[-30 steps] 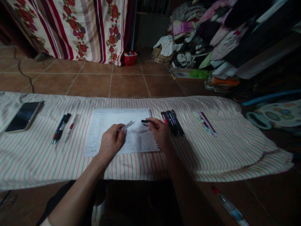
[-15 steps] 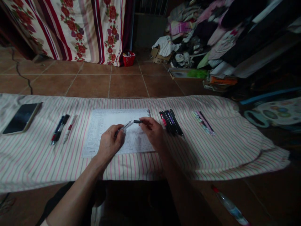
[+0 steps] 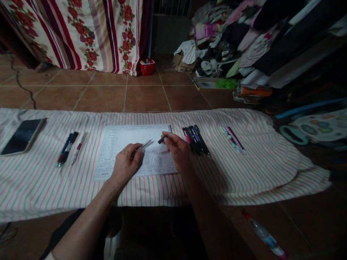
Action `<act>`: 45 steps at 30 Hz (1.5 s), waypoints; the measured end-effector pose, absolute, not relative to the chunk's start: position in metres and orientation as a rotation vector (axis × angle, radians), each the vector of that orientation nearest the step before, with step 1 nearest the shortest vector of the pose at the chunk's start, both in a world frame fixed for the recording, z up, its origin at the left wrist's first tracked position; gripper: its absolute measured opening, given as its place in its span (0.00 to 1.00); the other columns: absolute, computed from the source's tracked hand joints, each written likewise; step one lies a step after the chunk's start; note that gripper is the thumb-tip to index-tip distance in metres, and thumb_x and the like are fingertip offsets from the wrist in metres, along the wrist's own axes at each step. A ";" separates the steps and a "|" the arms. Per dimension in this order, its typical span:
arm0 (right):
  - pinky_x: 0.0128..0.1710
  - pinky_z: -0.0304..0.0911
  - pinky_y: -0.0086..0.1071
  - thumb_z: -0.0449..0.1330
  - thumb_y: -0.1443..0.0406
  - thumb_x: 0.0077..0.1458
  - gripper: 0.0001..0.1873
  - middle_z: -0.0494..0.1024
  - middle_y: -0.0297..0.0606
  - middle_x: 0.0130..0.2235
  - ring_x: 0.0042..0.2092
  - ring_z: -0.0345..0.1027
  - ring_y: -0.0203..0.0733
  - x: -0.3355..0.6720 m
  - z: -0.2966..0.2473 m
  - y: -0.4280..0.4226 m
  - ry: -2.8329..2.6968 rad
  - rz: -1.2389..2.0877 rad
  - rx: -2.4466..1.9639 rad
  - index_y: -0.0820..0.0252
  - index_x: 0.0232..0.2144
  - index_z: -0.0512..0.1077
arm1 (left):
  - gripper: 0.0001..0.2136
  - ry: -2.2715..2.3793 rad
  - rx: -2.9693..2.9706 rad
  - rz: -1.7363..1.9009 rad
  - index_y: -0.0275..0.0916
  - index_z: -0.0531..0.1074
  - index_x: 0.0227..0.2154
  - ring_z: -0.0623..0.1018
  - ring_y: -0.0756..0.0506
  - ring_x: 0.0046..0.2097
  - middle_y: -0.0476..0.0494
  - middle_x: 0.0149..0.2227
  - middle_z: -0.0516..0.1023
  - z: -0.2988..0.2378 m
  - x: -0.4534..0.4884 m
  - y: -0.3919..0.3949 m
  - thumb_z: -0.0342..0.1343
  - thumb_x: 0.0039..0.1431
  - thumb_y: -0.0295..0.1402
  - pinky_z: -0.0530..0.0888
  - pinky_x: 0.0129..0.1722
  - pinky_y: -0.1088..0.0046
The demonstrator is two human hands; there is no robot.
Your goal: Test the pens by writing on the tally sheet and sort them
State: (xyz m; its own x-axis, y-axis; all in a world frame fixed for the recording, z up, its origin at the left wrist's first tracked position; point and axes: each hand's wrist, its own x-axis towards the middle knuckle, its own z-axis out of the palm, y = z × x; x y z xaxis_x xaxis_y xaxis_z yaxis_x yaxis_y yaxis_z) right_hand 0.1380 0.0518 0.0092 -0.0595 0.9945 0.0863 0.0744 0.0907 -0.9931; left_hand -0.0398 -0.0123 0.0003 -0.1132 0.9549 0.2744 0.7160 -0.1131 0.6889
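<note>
My left hand (image 3: 128,159) rests over the paper pad and is closed around a pen (image 3: 145,144) whose clear tip points up and to the right. Just right of that tip, my right hand (image 3: 177,147) pinches a black pen cap (image 3: 162,139), apart from the pen. Beneath both hands lies a spiral-bound pad (image 3: 132,133) with printed and handwritten marks. Several dark pens (image 3: 197,141) lie side by side to the right of my right hand. Left of the pad are some dark pens (image 3: 67,148) and a white-and-red pen (image 3: 79,148).
A phone (image 3: 23,136) lies at the left of the striped cloth (image 3: 244,180). Slim pastel pens (image 3: 232,140) lie farther right. A plastic bottle (image 3: 265,234) is on the floor at lower right. Beyond the cloth are a red basket (image 3: 147,67) and piled clothes.
My right hand has drawn the cap slightly right, away from the pen tip, and tilted it. My left hand stays nearly in place with the pen. The view has shifted slightly.
</note>
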 end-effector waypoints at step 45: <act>0.29 0.67 0.29 0.63 0.59 0.45 0.15 0.80 0.38 0.37 0.36 0.74 0.40 0.129 0.013 0.047 -1.161 1.359 -1.125 0.58 0.38 0.76 | 0.12 1.735 1.929 1.047 0.37 0.73 0.43 0.77 0.46 0.39 0.43 0.38 0.78 -0.003 -0.037 -0.013 0.48 0.62 0.33 0.72 0.40 0.70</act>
